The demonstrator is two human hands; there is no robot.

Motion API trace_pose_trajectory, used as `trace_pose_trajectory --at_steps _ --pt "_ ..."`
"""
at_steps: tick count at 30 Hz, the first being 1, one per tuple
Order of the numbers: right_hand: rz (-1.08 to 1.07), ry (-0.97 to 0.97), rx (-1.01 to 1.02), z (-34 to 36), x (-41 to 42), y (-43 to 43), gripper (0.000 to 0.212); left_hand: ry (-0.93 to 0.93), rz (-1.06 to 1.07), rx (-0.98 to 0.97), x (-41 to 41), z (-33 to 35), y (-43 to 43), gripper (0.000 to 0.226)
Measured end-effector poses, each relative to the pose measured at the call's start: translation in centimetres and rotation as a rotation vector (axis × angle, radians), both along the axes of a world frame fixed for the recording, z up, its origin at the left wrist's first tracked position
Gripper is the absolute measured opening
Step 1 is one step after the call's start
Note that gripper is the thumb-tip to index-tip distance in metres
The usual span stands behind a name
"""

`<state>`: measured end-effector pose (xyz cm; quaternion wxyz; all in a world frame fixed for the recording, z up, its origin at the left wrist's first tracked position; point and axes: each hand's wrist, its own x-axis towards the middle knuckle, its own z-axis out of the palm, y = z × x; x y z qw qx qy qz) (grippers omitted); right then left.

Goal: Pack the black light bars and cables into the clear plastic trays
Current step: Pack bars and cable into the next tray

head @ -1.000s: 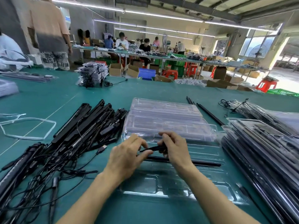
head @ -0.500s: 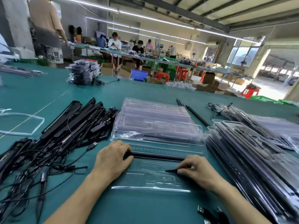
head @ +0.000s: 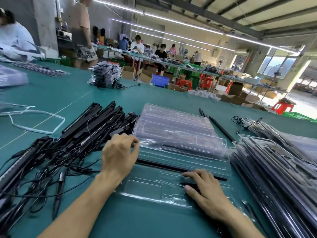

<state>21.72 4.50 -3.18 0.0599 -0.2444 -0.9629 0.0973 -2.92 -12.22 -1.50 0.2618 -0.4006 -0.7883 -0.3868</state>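
Observation:
A clear plastic tray (head: 142,188) lies open on the green table in front of me, with a thin black bar (head: 163,166) seated across it. My right hand (head: 205,191) rests on the tray's right part, its fingers laid fairly straight over a small black piece (head: 189,184) and pressing it down. My left hand (head: 120,155) hovers over the tray's left end with loosely curled fingers and nothing visible in it. A tangled pile of black light bars and cables (head: 77,134) lies just left of that hand. Empty clear trays (head: 175,127) are stacked behind the open one.
Filled trays (head: 274,177) are stacked at the right, close to my right arm. Loose thin black rods (head: 221,127) lie between the two stacks. A white strap loop (head: 34,122) lies far left. Another stack of packed trays (head: 104,74) stands at the back, with people working beyond.
My left hand has lifted off the bar's left end and moved up towards the pile and the tray stack. My right hand stays on the small black piece at the tray's right.

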Motion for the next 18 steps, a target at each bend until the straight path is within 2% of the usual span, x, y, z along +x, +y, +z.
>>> trace_pose_trajectory --at_steps 3,5,7,10,12,16,18 --pt "-0.015 -0.033 0.043 -0.3 0.0 0.1 0.045 0.016 0.223 0.14 -2.6 2.0 -1.1 0.006" --pt "-0.022 -0.036 0.053 -0.5 -0.1 0.2 0.053 -0.077 0.339 0.099 -5.0 3.1 -1.7 0.015" --pt "-0.032 -0.023 0.062 -0.6 -0.2 0.2 0.064 -0.249 0.413 -0.093 -8.0 3.7 -1.9 0.032" --pt "-0.036 -0.018 0.064 -0.7 -0.3 0.1 0.067 -0.525 0.464 -0.547 -11.2 3.4 -1.9 0.043" --pt "-0.038 -0.013 0.051 -0.8 -0.3 0.1 0.066 -0.548 0.501 -0.741 -11.9 2.3 -1.7 0.052" --pt "-0.038 -0.022 0.049 -0.7 -0.2 0.2 0.066 -0.43 0.601 -0.634 -12.6 0.4 -1.3 0.076" --pt "-0.038 -0.017 0.046 -0.6 -0.3 0.2 0.066 -0.393 0.624 -0.601 -12.7 0.1 -1.2 0.077"
